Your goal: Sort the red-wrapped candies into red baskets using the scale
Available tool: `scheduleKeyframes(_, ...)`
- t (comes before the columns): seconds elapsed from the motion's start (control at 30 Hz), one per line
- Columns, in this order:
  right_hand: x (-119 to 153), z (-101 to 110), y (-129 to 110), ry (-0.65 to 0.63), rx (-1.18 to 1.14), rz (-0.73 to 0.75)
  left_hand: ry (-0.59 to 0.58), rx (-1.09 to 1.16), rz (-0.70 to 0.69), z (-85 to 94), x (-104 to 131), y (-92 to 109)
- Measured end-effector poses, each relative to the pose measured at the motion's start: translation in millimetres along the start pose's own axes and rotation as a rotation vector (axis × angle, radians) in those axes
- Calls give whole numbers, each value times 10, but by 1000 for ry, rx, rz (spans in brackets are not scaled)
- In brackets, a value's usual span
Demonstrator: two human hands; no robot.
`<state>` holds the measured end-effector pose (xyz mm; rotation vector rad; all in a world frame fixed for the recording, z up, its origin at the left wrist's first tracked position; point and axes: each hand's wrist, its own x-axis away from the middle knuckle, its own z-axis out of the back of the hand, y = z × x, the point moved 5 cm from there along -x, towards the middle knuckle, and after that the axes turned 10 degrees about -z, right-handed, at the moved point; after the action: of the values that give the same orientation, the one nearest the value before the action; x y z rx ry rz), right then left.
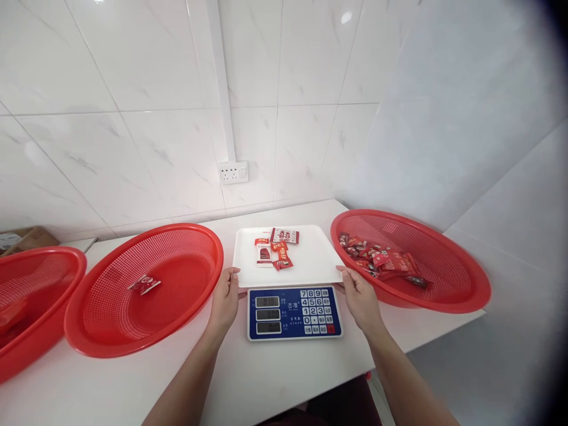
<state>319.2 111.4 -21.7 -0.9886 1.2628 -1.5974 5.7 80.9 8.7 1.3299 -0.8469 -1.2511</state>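
A white tray (310,257) rests over a blue-fronted digital scale (295,313). Several red and white candy packets (280,256) lie on the tray, left of its middle. My left hand (227,296) grips the tray's front left corner, and my right hand (358,294) grips its front right corner, thumbs on the rim. To the right, a red basket (461,284) holds a pile of red wrapped candies (386,260). A second red basket (177,296) on the left has a small red and white packet (144,284) in it.
Another red basket (66,266) with something red inside is cut off at the far left, a cardboard box (33,238) behind it. All stand on a white table (270,378). A socket (234,173) is on the tiled wall behind.
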Motion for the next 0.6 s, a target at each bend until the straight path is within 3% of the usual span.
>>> scheduleKeyframes(0.4, 34, -33, 113, -27, 15, 6, -61, -116, 30, -14, 2, -66)
scheduleKeyframes(0.5, 91, 12, 22, -8, 182, 51, -91, -190, 36, 1, 3, -54)
scheduleKeyframes(0.6, 208, 100, -215, 149, 506, 178, -72, -291, 11, 46, 25, 3)
